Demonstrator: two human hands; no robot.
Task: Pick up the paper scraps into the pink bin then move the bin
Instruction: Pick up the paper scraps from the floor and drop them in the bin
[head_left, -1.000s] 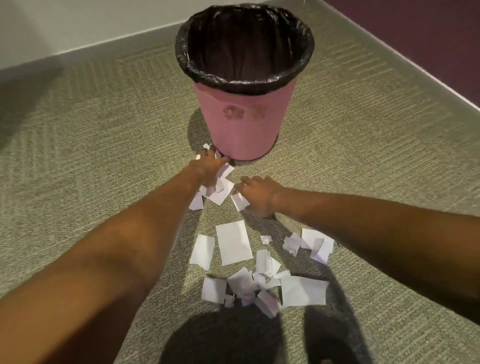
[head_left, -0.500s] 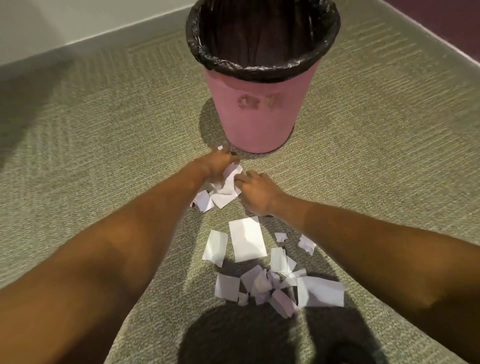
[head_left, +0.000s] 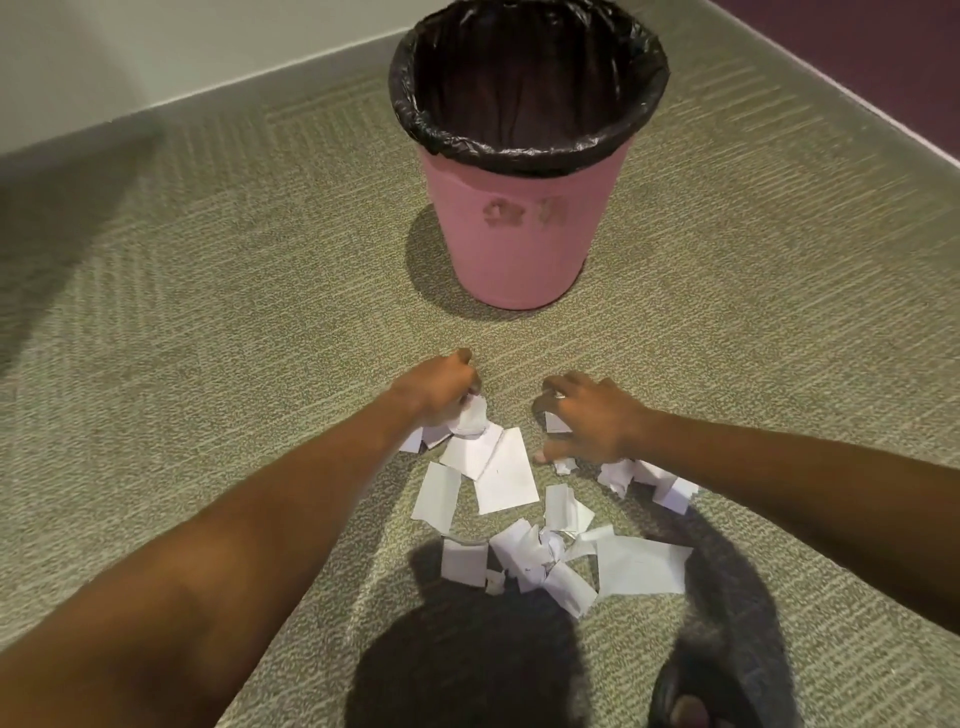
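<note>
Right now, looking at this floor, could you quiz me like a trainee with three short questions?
1. True or false: the pink bin lies on its side on the carpet.
2. What lines the bin? A) a black bag B) a white bag C) nothing
3. Fill in: the ___ hand grips crumpled paper.
Key: 1 false, it stands upright. 2 A. 3 left, the left hand.
</note>
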